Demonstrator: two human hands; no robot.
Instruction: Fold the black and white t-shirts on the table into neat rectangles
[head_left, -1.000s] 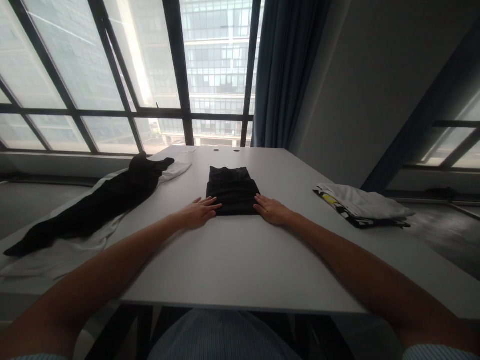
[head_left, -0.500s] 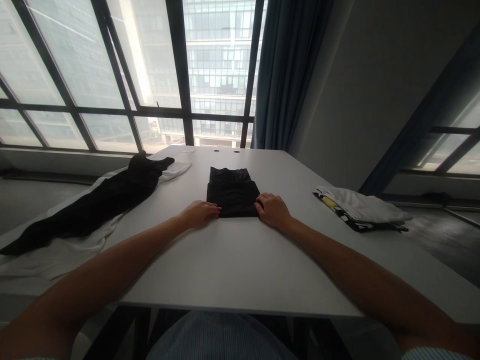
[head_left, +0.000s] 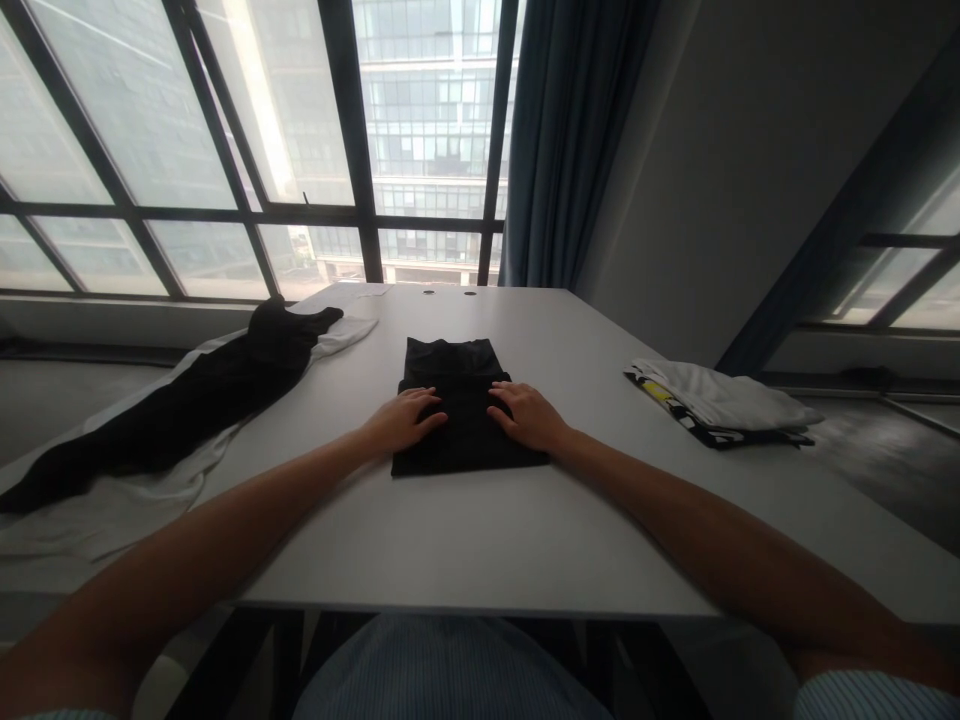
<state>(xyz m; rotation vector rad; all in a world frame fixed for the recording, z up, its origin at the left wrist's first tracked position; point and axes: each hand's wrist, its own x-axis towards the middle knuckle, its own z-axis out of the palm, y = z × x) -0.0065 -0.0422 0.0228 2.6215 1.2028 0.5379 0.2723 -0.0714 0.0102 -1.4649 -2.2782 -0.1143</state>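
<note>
A folded black fabric garment (head_left: 469, 445) is touched at both sides by the bare left hand (head_left: 399, 420) and the bare right hand (head_left: 531, 415).
Nearest, a blue-grey striped shirt (head_left: 450, 670) is seen below the front edge of a smooth white surface (head_left: 480, 550), on whose middle the garment is laid. Both hands are held palm down and open, with fingers extended and thumbs spread inward; they are rested on the fabric, not closed round it. The garment's narrower far end is left uncovered beyond the fingertips. Well apart to the right, a folded white cloth (head_left: 724, 390) is stacked on a black, white and yellow patterned cloth (head_left: 679, 412). To the left, a long black garment (head_left: 187, 400) is spread over white fabric (head_left: 135, 510). Farthest, a dark-framed glass window (head_left: 281, 100) is flanked by a blue curtain (head_left: 574, 150).
</note>
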